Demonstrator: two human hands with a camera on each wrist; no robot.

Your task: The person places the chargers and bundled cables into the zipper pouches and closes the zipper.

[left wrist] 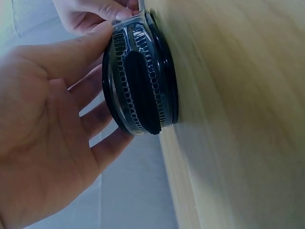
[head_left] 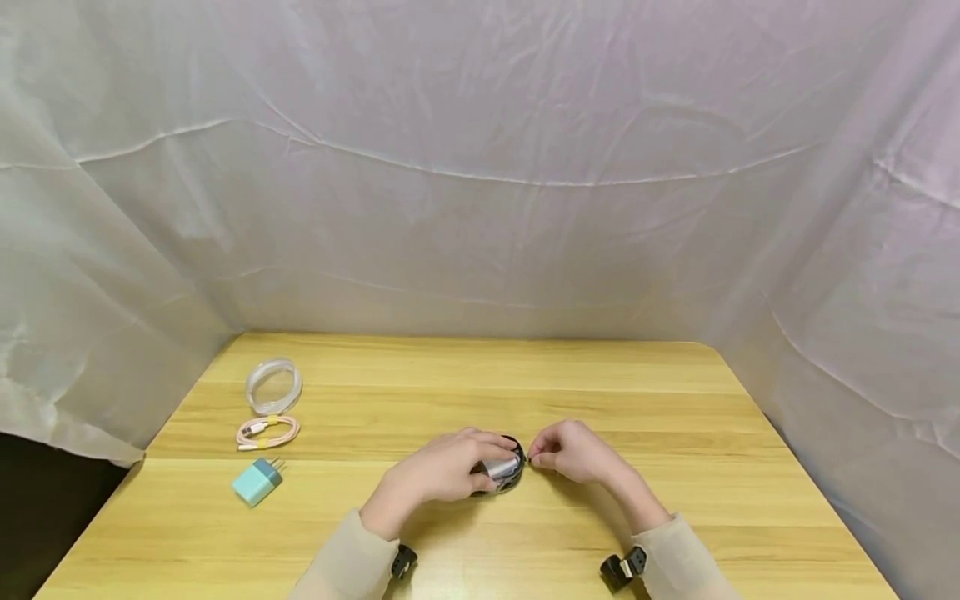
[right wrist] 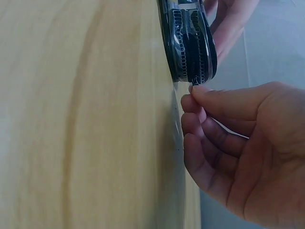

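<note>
A small round zip case (head_left: pixel 512 477), clear with black trim, stands low on the table in the head view. My left hand (head_left: pixel 448 468) holds it from the left, thumb on the near side and fingers spread over the top. The case's zipper side (left wrist: pixel 143 86) faces the left wrist camera. At the right end of the case, my right hand (head_left: pixel 572 452) pinches the zipper pull (right wrist: pixel 194 82) between thumb and index finger, its other fingers curled below. Something silvery shows through the clear top; the left fingers hide part of it.
On the wooden table (head_left: pixel 637 392), at the left, lie a clear coiled tube or ring (head_left: pixel 273 406), a pink charging cable (head_left: pixel 288 437) in a loop and a teal plug adapter (head_left: pixel 257 483). Pale cloth (head_left: pixel 480 233) hangs behind and at both sides.
</note>
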